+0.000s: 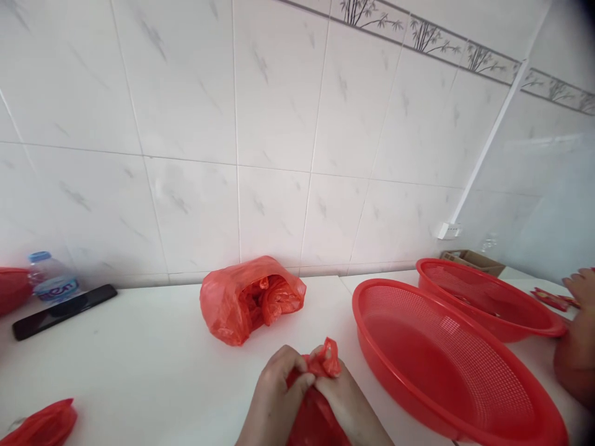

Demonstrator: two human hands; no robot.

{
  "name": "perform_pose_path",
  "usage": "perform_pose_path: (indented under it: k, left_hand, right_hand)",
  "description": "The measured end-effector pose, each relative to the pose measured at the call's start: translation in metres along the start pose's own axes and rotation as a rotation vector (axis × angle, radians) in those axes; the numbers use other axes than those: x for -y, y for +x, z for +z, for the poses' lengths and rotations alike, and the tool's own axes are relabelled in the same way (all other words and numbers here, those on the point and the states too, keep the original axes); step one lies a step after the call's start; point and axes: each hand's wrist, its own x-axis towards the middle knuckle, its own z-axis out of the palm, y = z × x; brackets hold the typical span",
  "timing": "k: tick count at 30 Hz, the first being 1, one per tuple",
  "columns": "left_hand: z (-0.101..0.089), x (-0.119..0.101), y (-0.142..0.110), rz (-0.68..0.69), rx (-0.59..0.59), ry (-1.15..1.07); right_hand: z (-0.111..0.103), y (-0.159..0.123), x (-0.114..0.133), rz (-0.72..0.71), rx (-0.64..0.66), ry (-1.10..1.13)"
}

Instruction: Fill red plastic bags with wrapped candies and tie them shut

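Note:
Both of my hands meet low in the middle of the head view, over a red plastic bag (313,418). My left hand (282,378) pinches the gathered neck of the bag between thumb and fingers. Close against it, my right hand (332,381) grips the same neck, and a twisted end of the plastic sticks up above its fingers. The body of the bag hangs down between my wrists and runs out of the frame; its contents are hidden. Behind my hands, a larger red bag (223,303) lies on its side, with crumpled red plastic showing in its mouth.
A red basket (418,347) stands to the right, with a second basket (488,297) behind it. Far right are another person's hand (583,288) and a cardboard box (474,261). Left are a phone (65,311), a water bottle (51,279) and a red bag (46,424).

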Motion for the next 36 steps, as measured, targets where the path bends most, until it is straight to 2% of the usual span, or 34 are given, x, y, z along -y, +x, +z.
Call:
perform_pose_path:
  k: [3, 5, 8, 11, 15, 17, 21, 25, 28, 30, 33, 36]
  left_hand:
    - [-0.004, 0.005, 0.006, -0.136, 0.04, -0.217]
    - [-0.006, 0.009, 0.007, -0.168, 0.091, -0.275]
    - [-0.006, 0.015, 0.007, -0.234, 0.08, -0.294]
    - [-0.005, 0.019, 0.007, -0.266, 0.056, -0.37]
    - [-0.004, 0.019, 0.007, -0.299, 0.06, -0.561]
    - [-0.004, 0.015, 0.005, -0.32, 0.024, -0.649]
    - [-0.003, 0.008, 0.002, -0.33, 0.003, -0.713]
    - [0.005, 0.006, -0.002, -0.292, 0.085, -0.586]
    - [0.009, 0.007, -0.004, -0.203, 0.136, -0.385]
    - [0.008, 0.007, -0.004, -0.158, 0.107, -0.152]
    - [0.003, 0.009, -0.004, -0.113, 0.05, 0.168]
    - [-0.002, 0.015, -0.004, -0.043, 0.053, 0.302]
  right_hand:
    - [-0.008, -0.01, 0.002, 0.041, 0.156, 0.179]
    - [-0.012, -0.013, 0.0, 0.082, 0.158, 0.273]
    - [-0.016, -0.014, -0.004, 0.111, 0.146, 0.36]
    - [-0.02, -0.013, -0.004, 0.057, 0.179, 0.319]
    - [-0.019, -0.012, -0.001, 0.028, 0.295, 0.168]
    - [-0.015, -0.01, -0.002, 0.003, 0.237, 0.115]
    - [-0.007, -0.002, -0.011, -0.007, -0.029, -0.19]
    - [-0.007, 0.003, -0.021, -0.083, -0.223, -0.485]
    - [-0.009, 0.004, -0.024, -0.125, -0.273, -0.525]
    - [-0.011, 0.005, -0.024, -0.099, -0.247, -0.424]
    - [-0.012, 0.005, -0.022, 0.004, -0.132, -0.177]
    - [-0.014, 0.002, -0.02, 0.079, -0.006, -0.017]
